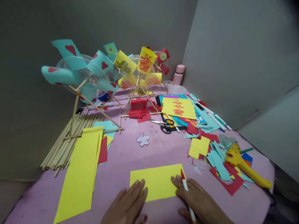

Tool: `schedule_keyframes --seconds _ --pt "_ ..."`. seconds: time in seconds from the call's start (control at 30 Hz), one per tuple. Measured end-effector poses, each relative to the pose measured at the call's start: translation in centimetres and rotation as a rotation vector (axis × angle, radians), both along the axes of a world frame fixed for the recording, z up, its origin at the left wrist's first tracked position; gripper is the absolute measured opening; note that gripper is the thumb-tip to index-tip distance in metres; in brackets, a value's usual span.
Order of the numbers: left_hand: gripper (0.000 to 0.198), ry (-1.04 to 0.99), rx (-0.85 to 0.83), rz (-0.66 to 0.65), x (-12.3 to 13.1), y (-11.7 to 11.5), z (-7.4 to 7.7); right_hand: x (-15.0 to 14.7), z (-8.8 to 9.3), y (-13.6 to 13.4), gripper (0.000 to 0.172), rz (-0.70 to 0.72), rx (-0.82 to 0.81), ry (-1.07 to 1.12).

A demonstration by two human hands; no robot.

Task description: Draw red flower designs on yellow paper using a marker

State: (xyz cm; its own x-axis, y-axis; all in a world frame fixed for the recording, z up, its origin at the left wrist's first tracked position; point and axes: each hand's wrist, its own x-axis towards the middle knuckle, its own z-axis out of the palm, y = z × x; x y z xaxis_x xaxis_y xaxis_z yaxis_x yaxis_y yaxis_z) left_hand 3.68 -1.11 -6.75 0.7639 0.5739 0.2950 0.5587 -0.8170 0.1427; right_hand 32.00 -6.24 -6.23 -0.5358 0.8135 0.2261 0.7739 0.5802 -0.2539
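A yellow paper rectangle [155, 182] lies flat on the table in front of me. My left hand [129, 200] rests on its lower left side, fingers stretched out, holding nothing. At the right end of the sheet, my right hand [195, 196] presses down with a red-tipped white marker [185, 186] held between its fingers, tip pointing away from me. Beyond the sheet sits a small pale butterfly cutout [143, 140]. Black-handled scissors [164, 124] lie farther off, blades partly apart.
Paper pinwheels on stick stands [78, 102] line the back. At left lie wooden sticks [63, 140] and long yellow strips [79, 174]. To the right are paper scraps [218, 158], a yellow glue gun [247, 169], several markers [213, 118] and a yellow sheet with red butterflies [178, 107].
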Motion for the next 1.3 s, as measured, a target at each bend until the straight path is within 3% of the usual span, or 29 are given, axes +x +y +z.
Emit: schedule_keyframes --seconds 0.13,0.27,0.43,0.6,0.77,0.9,0.97,1.1,1.3 --pt "0.047 -0.057 -0.09 0.25 0.3 1.2 1.0 0.3 0.9 0.3 0.027 -0.085 -0.065 0.17" --pt "0.051 -0.024 -0.337 0.34 1.8 2.9 3.3 0.6 0.6 1.3 0.031 -0.271 -0.174 0.263" --pt "0.016 -0.113 -0.606 0.362 2.9 3.8 5.5 0.7 0.8 2.8 0.042 -0.32 -0.29 0.313" --pt "0.013 -0.432 -0.895 0.442 2.4 3.9 4.2 0.5 1.5 3.5 0.043 -0.365 -0.385 0.513" --pt "0.032 -0.623 -1.048 0.445 1.9 4.5 2.9 -0.3 2.4 4.2 0.018 -0.499 -0.591 0.976" --pt "0.035 -0.855 -1.316 0.449 1.9 4.7 3.1 -0.6 2.7 4.6 0.024 -0.509 -0.595 1.286" --pt "0.038 -0.97 -1.428 0.447 2.0 4.6 3.5 -0.6 2.7 4.7 0.026 -0.528 -0.544 1.327" --pt "0.033 -1.063 -1.464 0.468 2.3 4.4 4.3 -0.5 3.4 4.7 0.026 -0.571 -0.455 1.312" --pt "0.031 -0.999 -1.42 0.43 2.0 4.2 4.0 -0.5 3.7 4.7 0.025 -0.564 -0.46 1.257"
